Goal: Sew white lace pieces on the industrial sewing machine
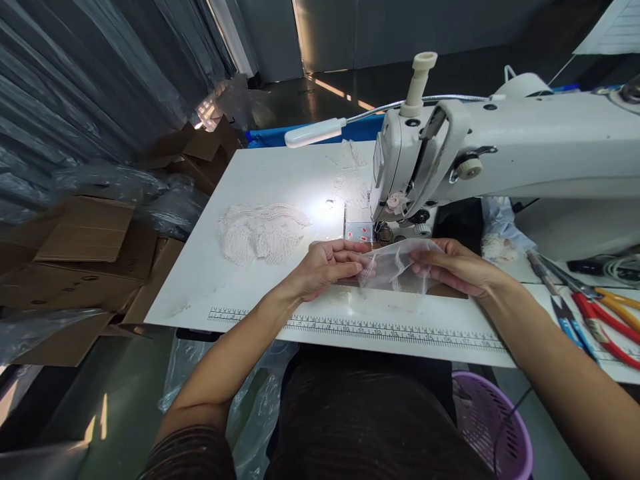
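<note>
A piece of sheer white fabric [393, 270] with whitish lines across it is stretched between my two hands, just in front of the sewing machine [403, 160]. My left hand [333, 268] pinches its left end between thumb and fingers. At the other end my right hand [457, 267] grips it, and some of its fingers show through the cloth. The machine's needle area lies right behind the fabric and is partly hidden. To the left on the white table [190, 280] rests a pile of pale lace pieces [263, 233].
More lace [350, 177] lies beside the machine head, under a lamp [315, 133]. Red-handled scissors [600, 327] and blue-handled snips [573, 327] are at the right. Cardboard boxes [85, 253] stand left of the table. Below right is a purple basket [520, 433].
</note>
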Demonstrator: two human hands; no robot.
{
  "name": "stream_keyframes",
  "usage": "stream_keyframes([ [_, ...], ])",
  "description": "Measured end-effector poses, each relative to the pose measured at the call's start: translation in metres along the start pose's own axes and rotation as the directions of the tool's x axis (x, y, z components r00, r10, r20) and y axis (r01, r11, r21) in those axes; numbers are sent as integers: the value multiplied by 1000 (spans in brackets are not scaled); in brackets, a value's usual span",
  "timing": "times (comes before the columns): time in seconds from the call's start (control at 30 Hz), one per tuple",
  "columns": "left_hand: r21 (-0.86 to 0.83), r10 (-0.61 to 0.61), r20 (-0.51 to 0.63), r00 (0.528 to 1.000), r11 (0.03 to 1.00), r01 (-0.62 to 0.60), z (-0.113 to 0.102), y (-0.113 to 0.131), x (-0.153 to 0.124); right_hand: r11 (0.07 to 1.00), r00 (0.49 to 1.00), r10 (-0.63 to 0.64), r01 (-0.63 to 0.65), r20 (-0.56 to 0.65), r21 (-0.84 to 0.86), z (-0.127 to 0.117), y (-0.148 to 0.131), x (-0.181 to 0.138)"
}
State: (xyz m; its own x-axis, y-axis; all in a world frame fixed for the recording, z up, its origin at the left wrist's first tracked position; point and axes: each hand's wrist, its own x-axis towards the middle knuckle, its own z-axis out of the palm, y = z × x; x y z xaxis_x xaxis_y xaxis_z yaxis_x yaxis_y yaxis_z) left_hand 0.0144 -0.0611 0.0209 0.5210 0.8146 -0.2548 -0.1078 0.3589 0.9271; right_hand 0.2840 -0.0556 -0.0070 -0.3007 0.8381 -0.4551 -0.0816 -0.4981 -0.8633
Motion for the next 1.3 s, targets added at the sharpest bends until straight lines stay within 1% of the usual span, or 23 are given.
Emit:
stream_keyframes([
  [0.33, 98, 47, 17, 999, 994, -48, 3, 4, -3, 1000, 1000, -4, 5, 17, -11, -1, 1, -1],
  [0.43, 189, 91, 21, 996, 978, -93, 4, 2, -3, 1000, 1000, -2, 3, 24, -25, -1, 1, -1],
  [0.5, 302, 166, 11, 986, 940, -162, 5, -2, -3, 1000, 1000, -11, 12, 22, -26, -1, 0, -2],
  [0.53, 386, 228, -6, 974, 899, -208, 6, -5, -3, 999, 999, -22, 22, 25, -29, -1, 0, -3],
  [0.57, 487, 303, -24, 953, 836, -254, 6, -8, -3, 999, 999, -33, 34, 35, -36, -1, -1, -5],
  [0.6, 597, 377, -28, 926, 749, -287, 6, -11, -2, 998, 998, -43, 46, 53, -52, -2, -2, -8],
  [0.67, 787, 485, 12, 874, 535, -308, 5, -16, -1, 992, 991, -59, 71, 118, -106, -5, -5, -14],
  [0.7, 848, 508, 44, 860, 436, -301, 5, -17, -2, 987, 984, -66, 89, 163, -136, -6, -6, -17],
  [0.73, 885, 519, 75, 852, 359, -296, 4, -18, -2, 979, 971, -82, 120, 225, -164, -8, -8, -21],
  [0.77, 904, 523, 99, 847, 308, -296, 4, -18, -3, 968, 946, -108, 171, 306, -186, -10, -9, -24],
  [0.8, 912, 527, 118, 842, 278, -302, 4, -17, -5, 952, 907, -131, 228, 401, -204, -12, -11, -26],
  [0.83, 911, 527, 140, 838, 262, -317, 4, -16, -7, 934, 856, -143, 282, 497, -218, -13, -12, -29],
  [0.9, 895, 509, 206, 836, 247, -371, 5, -14, -11, 900, 752, -113, 354, 650, -253, -14, -14, -31],
  [0.93, 885, 493, 240, 837, 244, -397, 6, -13, -13, 887, 718, -78, 366, 692, -280, -14, -14, -32],
  [0.97, 877, 476, 262, 839, 245, -413, 6, -13, -14, 877, 702, -47, 369, 710, -307, -14, -15, -32],
  [1.03, 871, 456, 262, 851, 267, -412, 6, -13, -16, 867, 686, -33, 382, 727, -321, -13, -15, -32],
  [1.13, 865, 467, 201, 861, 328, -380, 5, -17, -15, 866, 678, -57, 399, 733, -301, -12, -14, -31],
  [1.2, 858, 489, 176, 854, 348, -377, 5, -21, -13, 874, 687, -61, 388, 724, -294, -13, -13, -31],
  [1.3, 852, 520, 134, 844, 373, -366, 9, -21, -9, 903, 718, -89, 351, 690, -249, -13, -10, -31],
])
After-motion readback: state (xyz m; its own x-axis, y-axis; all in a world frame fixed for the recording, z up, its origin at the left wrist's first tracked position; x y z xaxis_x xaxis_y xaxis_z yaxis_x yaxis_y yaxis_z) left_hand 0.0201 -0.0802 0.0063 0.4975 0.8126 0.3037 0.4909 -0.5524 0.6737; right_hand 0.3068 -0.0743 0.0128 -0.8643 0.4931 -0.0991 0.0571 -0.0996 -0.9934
